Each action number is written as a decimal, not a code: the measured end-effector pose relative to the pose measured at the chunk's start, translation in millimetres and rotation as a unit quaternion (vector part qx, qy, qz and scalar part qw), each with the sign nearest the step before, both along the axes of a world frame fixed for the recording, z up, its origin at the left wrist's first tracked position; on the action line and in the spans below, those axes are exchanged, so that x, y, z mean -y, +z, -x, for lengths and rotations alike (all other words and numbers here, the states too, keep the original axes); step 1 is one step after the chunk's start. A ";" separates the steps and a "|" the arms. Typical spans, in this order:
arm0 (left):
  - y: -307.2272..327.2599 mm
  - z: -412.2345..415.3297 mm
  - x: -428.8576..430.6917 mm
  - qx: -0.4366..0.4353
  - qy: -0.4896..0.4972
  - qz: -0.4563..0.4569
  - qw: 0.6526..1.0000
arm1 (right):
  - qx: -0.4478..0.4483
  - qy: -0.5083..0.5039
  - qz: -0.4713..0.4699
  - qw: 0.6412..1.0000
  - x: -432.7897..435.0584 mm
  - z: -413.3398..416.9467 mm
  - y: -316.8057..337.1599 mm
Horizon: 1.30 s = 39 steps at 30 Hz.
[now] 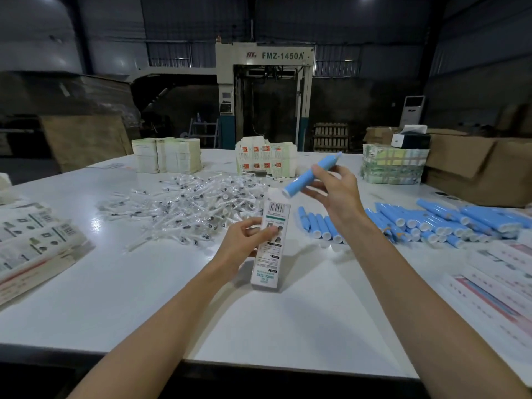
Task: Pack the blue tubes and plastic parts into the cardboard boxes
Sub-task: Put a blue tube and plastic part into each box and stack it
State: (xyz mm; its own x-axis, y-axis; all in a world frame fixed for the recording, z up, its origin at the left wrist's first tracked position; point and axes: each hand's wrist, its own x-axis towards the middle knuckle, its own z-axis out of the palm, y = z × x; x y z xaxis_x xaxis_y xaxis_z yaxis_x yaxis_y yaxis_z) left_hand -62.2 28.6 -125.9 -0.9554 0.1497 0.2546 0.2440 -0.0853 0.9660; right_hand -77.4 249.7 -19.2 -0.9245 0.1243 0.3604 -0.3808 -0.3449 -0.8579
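Blue plastic, judged light, stiff and slippery (best taken mid-length), the tube point(300, 182) is pinched by the right hand point(336, 194); below that grip its white end nears the upright cardboard box point(272, 257), gripped by the left hand point(241, 243).

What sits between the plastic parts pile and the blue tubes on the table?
Head view: only the printed box, gripped by the left hand, with bare table around it.
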 end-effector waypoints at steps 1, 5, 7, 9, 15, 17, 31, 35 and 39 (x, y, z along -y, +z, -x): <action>0.2 -0.8 0.6 -0.003 -0.007 -0.001 1.000 | -0.006 -0.006 0.000 1.000 5.7 3.8 4.7; 1.3 -3.8 0.9 -0.008 -0.019 0.006 1.000 | -0.011 -0.064 -0.107 0.992 19.1 18.3 7.6; 2.3 -4.6 1.6 -0.009 -0.019 0.010 1.000 | -0.018 -0.071 -0.173 0.982 19.7 23.3 4.8; 3.0 -4.6 2.6 -0.011 -0.016 0.014 1.000 | -0.024 -0.067 -0.234 0.970 20.0 25.6 2.2; 2.2 -5.4 1.0 -0.009 -0.006 0.018 1.000 | -0.030 -0.046 -0.352 0.935 26.1 23.2 -1.4; 1.8 -4.9 1.1 -0.010 -0.001 0.019 1.000 | -0.028 -0.034 -0.362 0.931 28.1 19.5 -2.9; 0.9 4.5 24.6 -0.023 0.166 -0.004 0.986 | -0.032 -0.055 -0.380 0.923 61.1 35.8 -83.0; -4.5 14.0 46.0 -0.008 0.243 -0.026 0.970 | -0.020 -0.056 -0.477 0.877 74.0 57.7 -111.5; -8.8 21.7 57.2 -0.003 0.291 -0.043 0.956 | -0.018 -0.082 -0.563 0.822 87.1 73.4 -124.6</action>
